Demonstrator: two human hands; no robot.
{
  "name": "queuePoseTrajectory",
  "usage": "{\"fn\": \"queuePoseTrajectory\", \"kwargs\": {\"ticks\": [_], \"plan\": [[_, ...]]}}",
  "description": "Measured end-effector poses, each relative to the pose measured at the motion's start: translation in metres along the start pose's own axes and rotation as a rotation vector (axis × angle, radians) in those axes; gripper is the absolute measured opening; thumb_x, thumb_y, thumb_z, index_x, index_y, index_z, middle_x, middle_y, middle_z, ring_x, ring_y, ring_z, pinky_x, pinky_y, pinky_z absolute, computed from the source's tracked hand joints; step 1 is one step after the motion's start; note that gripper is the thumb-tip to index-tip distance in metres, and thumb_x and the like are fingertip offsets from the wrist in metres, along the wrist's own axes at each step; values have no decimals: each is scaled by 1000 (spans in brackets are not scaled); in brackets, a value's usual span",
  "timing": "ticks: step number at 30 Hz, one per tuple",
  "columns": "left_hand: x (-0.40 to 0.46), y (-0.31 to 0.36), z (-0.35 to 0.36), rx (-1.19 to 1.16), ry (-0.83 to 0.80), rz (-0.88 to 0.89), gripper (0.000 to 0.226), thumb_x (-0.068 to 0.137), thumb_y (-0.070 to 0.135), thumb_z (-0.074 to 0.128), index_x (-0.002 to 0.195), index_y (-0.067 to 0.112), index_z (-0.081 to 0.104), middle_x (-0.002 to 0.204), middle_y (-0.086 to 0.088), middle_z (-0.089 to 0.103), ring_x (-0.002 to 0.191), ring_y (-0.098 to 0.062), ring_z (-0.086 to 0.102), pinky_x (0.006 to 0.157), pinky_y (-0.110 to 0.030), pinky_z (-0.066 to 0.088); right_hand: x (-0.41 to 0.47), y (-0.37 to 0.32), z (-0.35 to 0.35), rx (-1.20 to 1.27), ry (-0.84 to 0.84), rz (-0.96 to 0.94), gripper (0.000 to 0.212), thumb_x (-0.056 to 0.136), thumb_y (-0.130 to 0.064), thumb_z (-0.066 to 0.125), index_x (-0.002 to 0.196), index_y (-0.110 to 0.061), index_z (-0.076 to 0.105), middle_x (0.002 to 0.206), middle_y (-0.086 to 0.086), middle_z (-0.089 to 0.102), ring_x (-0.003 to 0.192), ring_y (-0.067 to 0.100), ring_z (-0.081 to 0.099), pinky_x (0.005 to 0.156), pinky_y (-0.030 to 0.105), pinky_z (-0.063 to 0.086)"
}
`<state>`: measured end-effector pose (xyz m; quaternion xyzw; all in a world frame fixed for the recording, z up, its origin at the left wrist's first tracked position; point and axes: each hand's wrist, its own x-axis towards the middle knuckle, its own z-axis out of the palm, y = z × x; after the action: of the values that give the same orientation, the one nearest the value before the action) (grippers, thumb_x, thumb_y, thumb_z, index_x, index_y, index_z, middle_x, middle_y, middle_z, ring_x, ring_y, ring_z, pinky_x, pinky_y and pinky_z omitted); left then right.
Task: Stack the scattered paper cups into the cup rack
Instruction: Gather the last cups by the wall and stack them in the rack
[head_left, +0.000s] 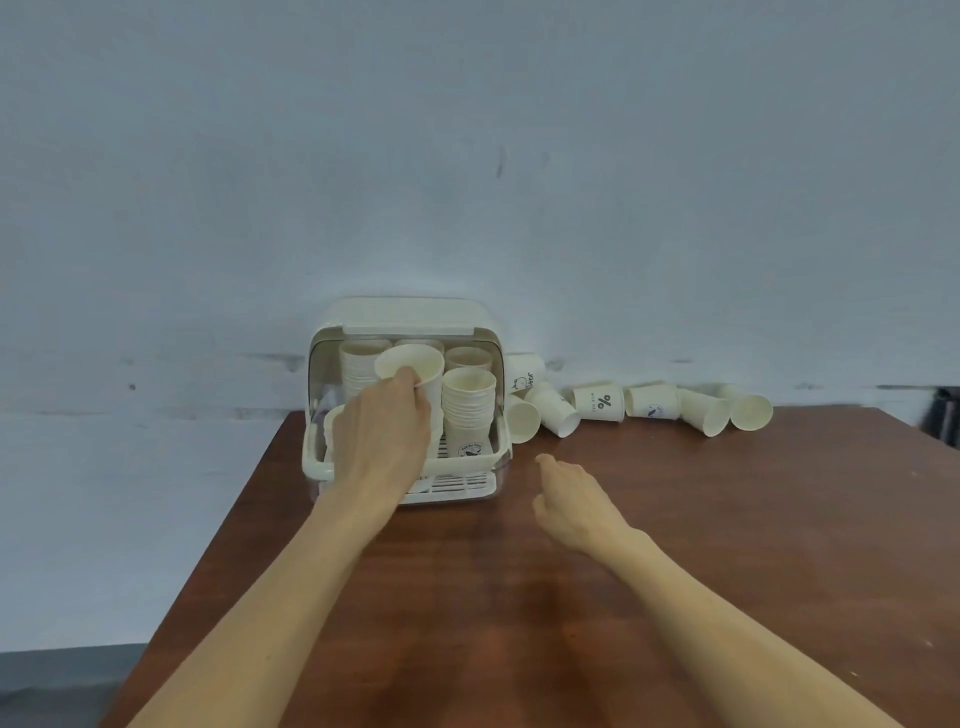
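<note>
A cream cup rack (405, 317) with its lid raised stands at the table's far left edge against the wall. Several stacks of white paper cups fill it, the tallest front one (468, 410) on the right. My left hand (382, 441) holds a single paper cup (410, 366) by its rim, tilted toward me, over the rack's front. My right hand (574, 501) hovers over the table to the right of the rack, fingers loosely apart, holding nothing. Several loose cups (600, 401) lie on their sides along the wall right of the rack.
The brown wooden table (519, 597) ends at a left edge close beside the rack, with grey floor below. A pale wall runs right behind the rack and the cups. A dark object (943, 415) shows at the far right edge.
</note>
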<state>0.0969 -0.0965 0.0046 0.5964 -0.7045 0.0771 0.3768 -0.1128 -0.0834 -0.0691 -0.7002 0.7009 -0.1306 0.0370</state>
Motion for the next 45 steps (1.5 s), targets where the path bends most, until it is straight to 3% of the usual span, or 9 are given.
{"fn": "queuePoseTrajectory", "kwargs": {"ticks": [8, 15, 21, 30, 33, 37, 41, 45], "plan": [[18, -45, 2, 44, 47, -76, 25, 100, 20, 38, 95, 5, 57, 88, -19, 64, 80, -41, 57, 60, -40, 39, 5, -1, 1, -35, 7, -18, 36, 86, -11, 43, 121, -6, 47, 110, 13, 59, 104, 33, 52, 82, 39, 44], [14, -72, 25, 116, -164, -97, 19, 98, 16, 39, 103, 12, 57, 102, -13, 63, 90, -35, 59, 64, -36, 40, 9, -11, 4, -39, -1, -44, 38, 86, -11, 43, 123, -6, 46, 109, 12, 59, 104, 32, 53, 84, 40, 45], [3, -72, 32, 209, -344, -123, 26, 100, 16, 37, 116, 13, 57, 116, -13, 60, 104, -34, 57, 74, -36, 39, 11, -15, 8, -31, -13, -45, 32, 85, -11, 42, 117, -8, 47, 107, 12, 58, 102, 33, 53, 75, 37, 41], [-7, -28, 36, 60, -180, -57, 28, 100, 28, 34, 120, 16, 50, 100, -10, 67, 94, -33, 62, 70, -37, 43, 29, 2, 14, 18, -17, 62, 40, 85, -11, 43, 124, -5, 47, 114, 14, 60, 106, 34, 54, 85, 41, 48], [-10, -3, 47, -38, -166, 8, 26, 99, 28, 36, 115, 18, 54, 97, -7, 68, 89, -32, 63, 66, -37, 41, 42, 11, 16, 48, -18, 128, 41, 85, -11, 45, 125, -5, 47, 114, 16, 60, 106, 36, 55, 85, 41, 49], [-14, 25, 67, -165, -181, 40, 31, 99, 30, 35, 116, 18, 58, 99, -6, 69, 92, -32, 63, 72, -40, 48, 65, 19, 19, 91, -6, 172, 40, 83, -11, 44, 123, -6, 51, 113, 16, 61, 104, 37, 56, 83, 40, 49], [-19, 33, 85, -237, -155, 30, 29, 99, 31, 34, 114, 21, 57, 93, -5, 69, 86, -30, 63, 67, -38, 46, 94, 22, 28, 107, 20, 161, 33, 78, -10, 43, 108, -11, 56, 102, 15, 64, 94, 38, 57, 71, 37, 47], [-19, 35, 90, -265, -205, 11, 27, 98, 30, 38, 115, 25, 59, 97, -2, 69, 92, -28, 62, 72, -37, 45, 118, 24, 32, 79, 77, 138, 38, 81, -6, 44, 116, -9, 57, 108, 14, 64, 102, 37, 58, 81, 39, 51]]}}
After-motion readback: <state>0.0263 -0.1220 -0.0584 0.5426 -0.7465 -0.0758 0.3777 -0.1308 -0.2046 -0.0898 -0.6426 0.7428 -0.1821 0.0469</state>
